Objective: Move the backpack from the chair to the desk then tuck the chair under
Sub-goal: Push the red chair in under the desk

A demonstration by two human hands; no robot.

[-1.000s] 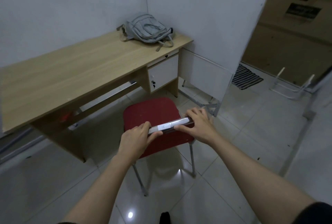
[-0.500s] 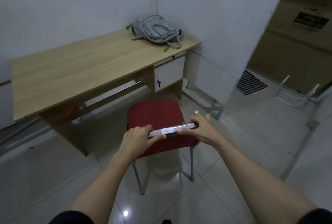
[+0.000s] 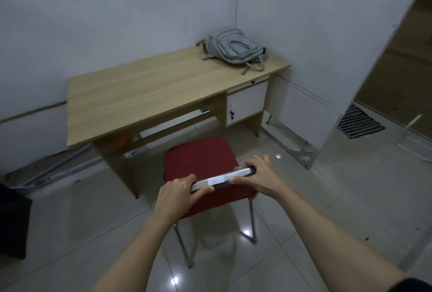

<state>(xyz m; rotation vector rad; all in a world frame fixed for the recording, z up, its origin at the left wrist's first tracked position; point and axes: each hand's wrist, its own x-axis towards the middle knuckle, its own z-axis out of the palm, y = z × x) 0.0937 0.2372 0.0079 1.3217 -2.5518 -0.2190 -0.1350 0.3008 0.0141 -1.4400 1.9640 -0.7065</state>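
A grey backpack (image 3: 231, 48) lies on the far right corner of the light wooden desk (image 3: 145, 95), against the wall corner. The red-seated chair (image 3: 201, 165) with metal legs stands on the floor in front of the desk's open knee space, its seat facing the desk. My left hand (image 3: 175, 195) grips the left end of the chair's metal top rail. My right hand (image 3: 261, 177) grips the rail's right end. A small white label sits on the rail between my hands.
The desk has a white locked cabinet (image 3: 245, 102) on its right side. A white partition panel (image 3: 301, 114) with a metal foot stands right of the desk. A striped mat (image 3: 357, 123) lies by the doorway. A dark object (image 3: 11, 221) is at the left edge.
My view has swung left and stepped back, so the whole desk now shows. Both hands keep their grip on the chair rail; the chair sits more squarely before the desk opening.
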